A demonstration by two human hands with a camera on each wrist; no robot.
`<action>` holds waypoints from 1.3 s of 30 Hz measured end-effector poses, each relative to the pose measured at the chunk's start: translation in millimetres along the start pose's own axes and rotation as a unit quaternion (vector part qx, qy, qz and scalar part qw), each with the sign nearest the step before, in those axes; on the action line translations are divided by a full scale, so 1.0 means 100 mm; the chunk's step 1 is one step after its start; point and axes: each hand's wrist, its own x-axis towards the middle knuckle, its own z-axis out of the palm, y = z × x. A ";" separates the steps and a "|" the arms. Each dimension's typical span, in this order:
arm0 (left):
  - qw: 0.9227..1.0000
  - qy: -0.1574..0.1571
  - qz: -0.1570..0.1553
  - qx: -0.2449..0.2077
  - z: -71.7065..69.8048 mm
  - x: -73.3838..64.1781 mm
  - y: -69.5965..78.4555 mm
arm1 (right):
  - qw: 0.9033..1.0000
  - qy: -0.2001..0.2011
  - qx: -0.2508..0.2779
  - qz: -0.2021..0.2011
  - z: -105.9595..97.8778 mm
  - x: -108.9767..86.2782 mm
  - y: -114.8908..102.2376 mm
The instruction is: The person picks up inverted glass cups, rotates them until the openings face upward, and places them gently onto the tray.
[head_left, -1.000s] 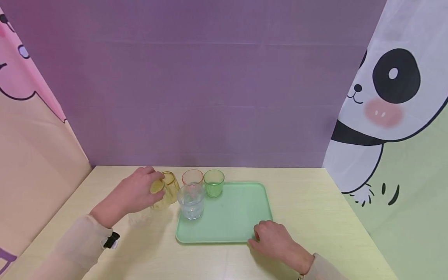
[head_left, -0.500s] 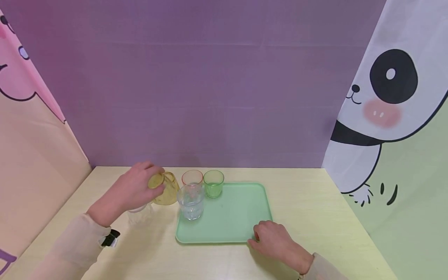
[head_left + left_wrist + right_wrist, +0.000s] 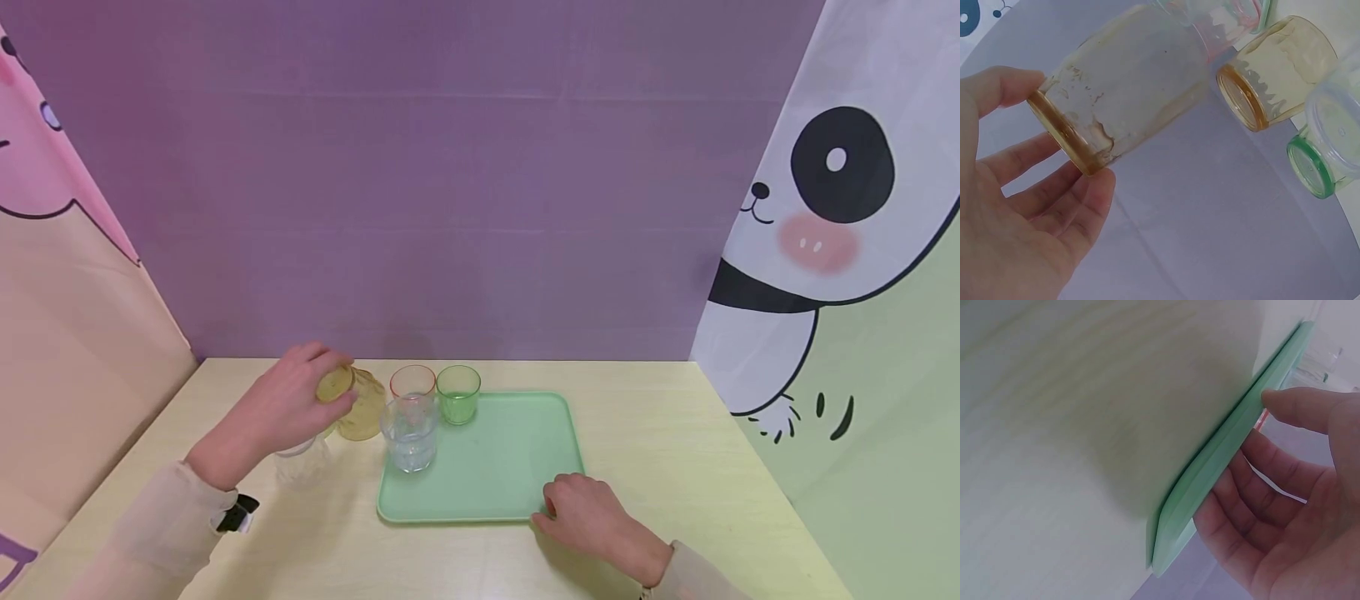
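My left hand (image 3: 296, 400) pinches an amber glass tumbler (image 3: 1129, 94) by its thick base, thumb on one side and fingertips on the other. The tumbler is tilted, base toward my palm, its mouth end blurred in the left wrist view. A second amber tumbler (image 3: 1288, 69) stands base-up nearby. Beside it are a green-based tumbler (image 3: 1312, 165) and a clear one (image 3: 1340, 122). In the head view, a clear glass (image 3: 302, 467) is partly hidden under my left wrist. My right hand (image 3: 592, 521) holds the near right corner of the green tray (image 3: 495, 467).
Upright on or by the tray's left side are a clear glass (image 3: 411, 446), a red-rimmed glass (image 3: 412, 381) and a green glass (image 3: 458, 396). A purple wall (image 3: 450, 192) rises behind the table (image 3: 660, 442), with patterned panels at both sides.
My left hand has moved slightly up, and the amber tumbler has tilted, its mouth end swinging right. More of the clear glass below shows. My right hand and the tray stay put.
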 end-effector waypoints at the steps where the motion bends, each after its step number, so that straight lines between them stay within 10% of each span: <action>1: 1.000 0.002 0.001 -0.002 0.00 0.00 0.00 | 1.000 -0.002 0.002 0.001 0.00 0.00 0.00; 27: 0.995 0.053 -0.027 -0.074 0.19 0.00 0.07 | 0.998 -0.029 0.045 0.017 -0.06 0.02 -0.02; 39: 0.977 0.048 -0.069 -0.194 0.28 -0.01 0.10 | 0.999 -0.022 0.035 0.019 -0.03 0.02 -0.01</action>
